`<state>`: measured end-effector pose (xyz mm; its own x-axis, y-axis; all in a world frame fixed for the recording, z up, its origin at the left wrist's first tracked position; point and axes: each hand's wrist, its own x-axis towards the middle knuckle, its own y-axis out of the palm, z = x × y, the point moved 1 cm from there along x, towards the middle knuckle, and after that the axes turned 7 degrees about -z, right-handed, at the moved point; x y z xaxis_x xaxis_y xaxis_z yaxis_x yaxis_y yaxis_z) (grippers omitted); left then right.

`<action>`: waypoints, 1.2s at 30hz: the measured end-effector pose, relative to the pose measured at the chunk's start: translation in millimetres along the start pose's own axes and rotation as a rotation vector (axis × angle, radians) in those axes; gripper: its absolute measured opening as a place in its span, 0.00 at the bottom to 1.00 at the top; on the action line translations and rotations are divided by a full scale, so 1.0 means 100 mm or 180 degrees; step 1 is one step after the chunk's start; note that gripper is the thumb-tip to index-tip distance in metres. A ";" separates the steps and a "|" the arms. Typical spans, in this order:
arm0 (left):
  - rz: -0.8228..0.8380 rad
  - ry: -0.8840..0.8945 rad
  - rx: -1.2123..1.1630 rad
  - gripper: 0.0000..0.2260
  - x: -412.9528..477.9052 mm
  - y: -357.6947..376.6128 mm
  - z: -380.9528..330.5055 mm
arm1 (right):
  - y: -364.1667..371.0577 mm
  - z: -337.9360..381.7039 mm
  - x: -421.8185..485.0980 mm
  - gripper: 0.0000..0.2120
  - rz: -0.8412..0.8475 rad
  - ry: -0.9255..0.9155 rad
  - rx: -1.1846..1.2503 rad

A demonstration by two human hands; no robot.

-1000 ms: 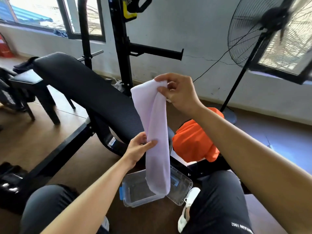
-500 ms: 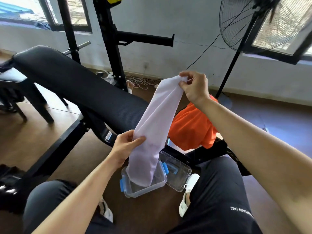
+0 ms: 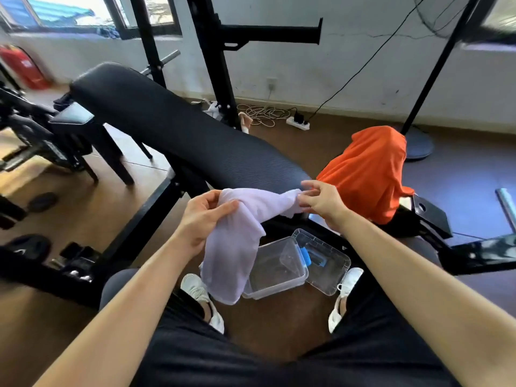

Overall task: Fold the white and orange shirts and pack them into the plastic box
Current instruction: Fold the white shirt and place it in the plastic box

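Observation:
The white shirt (image 3: 237, 241), folded into a long strip, is held in the air between both hands. My left hand (image 3: 203, 219) grips its left part and the lower end hangs down over the box's left rim. My right hand (image 3: 321, 202) pinches the strip's other end. Below them, on the brown floor between my feet, the clear plastic box (image 3: 276, 272) stands open with nothing inside; its lid (image 3: 326, 261) with a blue latch lies hinged open to the right. The orange shirt (image 3: 368, 169) lies crumpled over the bench's near end, just beyond my right hand.
A black padded weight bench (image 3: 178, 129) runs from upper left to centre, with a black rack (image 3: 217, 51) behind it. A fan stand (image 3: 418, 141), a power strip (image 3: 298, 122) and coiled cables sit by the wall. My white shoes (image 3: 195, 286) flank the box.
My right hand has come down from head height to the level of my left hand, so the white strip now drapes sideways instead of hanging upright. The view has tilted downward.

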<state>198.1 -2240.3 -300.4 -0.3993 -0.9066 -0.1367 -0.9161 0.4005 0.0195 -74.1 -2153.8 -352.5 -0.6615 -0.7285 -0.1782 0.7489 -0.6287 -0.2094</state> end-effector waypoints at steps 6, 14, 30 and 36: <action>0.0130 -0.0024 -0.0083 0.15 -0.03 0.11 0.09 | 0.24 -0.20 -0.74 0.11 0.0414 0.0146 0.0714; 0.0001 -0.0325 -0.0569 0.14 -0.18 0.29 0.39 | 0.28 -0.43 -1.12 0.26 0.0852 -0.0350 0.0517; 0.0308 0.0218 0.1409 0.19 -0.13 0.34 0.56 | 0.20 -0.36 -0.85 0.06 0.0331 -0.1464 -0.0976; 0.0536 0.1523 0.2678 0.15 -0.11 0.44 0.48 | 0.09 -0.24 -0.75 0.07 0.0455 -0.1755 -0.1526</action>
<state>163.6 -2206.5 -345.2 -0.6652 -0.7127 0.2225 -0.5945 0.3254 -0.7353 -19.0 -2098.7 -364.5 -0.3480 -0.9044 0.2468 0.6429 -0.4219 -0.6393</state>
